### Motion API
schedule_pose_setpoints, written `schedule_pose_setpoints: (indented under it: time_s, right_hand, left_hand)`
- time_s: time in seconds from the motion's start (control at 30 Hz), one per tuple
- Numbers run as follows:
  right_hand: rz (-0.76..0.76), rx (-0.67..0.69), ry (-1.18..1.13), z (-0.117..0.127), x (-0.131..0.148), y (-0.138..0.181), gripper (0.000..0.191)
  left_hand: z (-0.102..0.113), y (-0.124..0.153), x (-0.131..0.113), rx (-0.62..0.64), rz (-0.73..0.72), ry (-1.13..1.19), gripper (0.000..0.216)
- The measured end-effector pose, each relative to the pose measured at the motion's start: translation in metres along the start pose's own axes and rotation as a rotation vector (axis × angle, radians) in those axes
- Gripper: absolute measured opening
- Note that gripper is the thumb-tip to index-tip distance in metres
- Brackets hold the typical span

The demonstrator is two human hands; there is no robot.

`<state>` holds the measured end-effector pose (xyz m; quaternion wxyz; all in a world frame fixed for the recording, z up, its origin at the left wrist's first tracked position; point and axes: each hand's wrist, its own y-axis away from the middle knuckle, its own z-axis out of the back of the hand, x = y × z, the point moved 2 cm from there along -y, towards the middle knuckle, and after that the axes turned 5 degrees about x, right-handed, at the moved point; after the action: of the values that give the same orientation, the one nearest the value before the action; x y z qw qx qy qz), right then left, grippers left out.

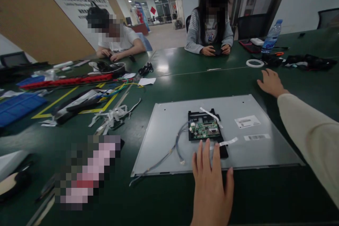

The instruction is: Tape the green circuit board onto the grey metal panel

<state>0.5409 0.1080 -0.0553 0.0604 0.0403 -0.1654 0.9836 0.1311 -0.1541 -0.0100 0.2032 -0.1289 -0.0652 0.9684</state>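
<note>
A flat grey metal panel (164, 123), like the back of a display, lies on the green table before me. On it sits a black bracket (194, 116) carrying a green circuit board (202, 130), with strips of white tape (229, 142) stuck across. A thin grey-blue cable (171, 152) curves from the board past the panel's near edge. My left hand (210, 182) is open, fingers stretched over that edge and their tips by the bracket. Beyond the panel's right side, my right hand (272, 83) reaches out open, fingers apart, nearest to a white tape roll (254, 63).
Crumpled white tape strips (112, 116), a blue tray (19, 107) and cables lie on the left. A pixelated pink and dark item (92, 173) is nearer. A water bottle (272, 37) stands far right. Two people sit across the table (169, 84).
</note>
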Motion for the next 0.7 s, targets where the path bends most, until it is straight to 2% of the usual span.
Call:
schedule_pose_setpoints:
  time_s: [0.13, 0.3, 0.4, 0.6, 0.7]
  right_hand:
    - [-0.123, -0.034, 0.043, -0.02, -0.008, -0.028, 0.051]
    - [-0.042, -0.045, 0.08, -0.039, -0.021, -0.057, 0.059]
    - [-0.053, -0.031, 0.076, -0.05, -0.035, -0.073, 0.065]
    - [-0.142, 0.095, 0.053, -0.074, -0.071, -0.109, 0.073]
    - [-0.194, 0.284, 0.019, -0.087, -0.084, -0.123, 0.068]
  left_hand:
    - [-0.008, -0.002, 0.003, -0.053, 0.037, -0.055, 0.062]
    - [-0.019, -0.006, 0.008, -0.084, 0.037, -0.062, 0.063]
    - [-0.022, -0.008, 0.011, -0.088, 0.031, -0.09, 0.064]
    - [-0.02, -0.011, 0.01, -0.078, 0.042, -0.181, 0.068]
    - [-0.018, -0.014, 0.009, -0.09, 0.049, -0.193, 0.066]
